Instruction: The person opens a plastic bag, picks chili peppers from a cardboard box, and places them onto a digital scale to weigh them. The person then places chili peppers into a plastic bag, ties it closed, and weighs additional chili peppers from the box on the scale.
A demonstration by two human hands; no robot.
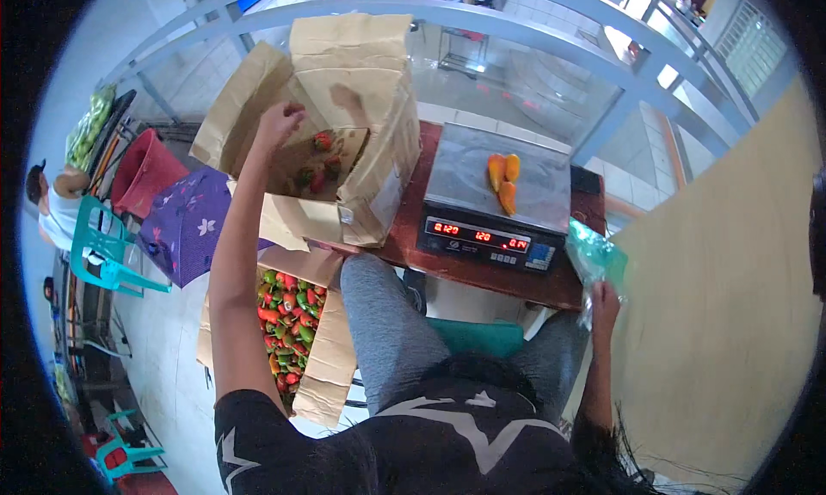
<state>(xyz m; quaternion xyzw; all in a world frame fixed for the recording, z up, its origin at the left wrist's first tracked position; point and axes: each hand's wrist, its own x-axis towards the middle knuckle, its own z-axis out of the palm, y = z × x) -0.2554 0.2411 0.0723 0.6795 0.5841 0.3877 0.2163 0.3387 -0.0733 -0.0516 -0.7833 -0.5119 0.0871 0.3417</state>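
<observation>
My left hand (282,122) is raised over an open cardboard box (352,50) on the table, its fingers curled. Whether anything is in them cannot be told. Several red and dark peppers (322,141) lie at the bottom of this box. On the right, my right hand (605,301) grips a green-tinted clear plastic bag (600,256) that hangs by the table's edge. Between the hands stands a digital weighing scale (490,205) with a lit red display. Three orange peppers (503,179) rest on its metal plate.
A second cardboard box (326,372), filled with red and green peppers, stands low by my left leg. Beyond the brown table (423,172) runs a grey metal railing (516,27). A purple umbrella (184,230), a red bin (145,172), a teal chair (97,250) and a person (61,214) are at left.
</observation>
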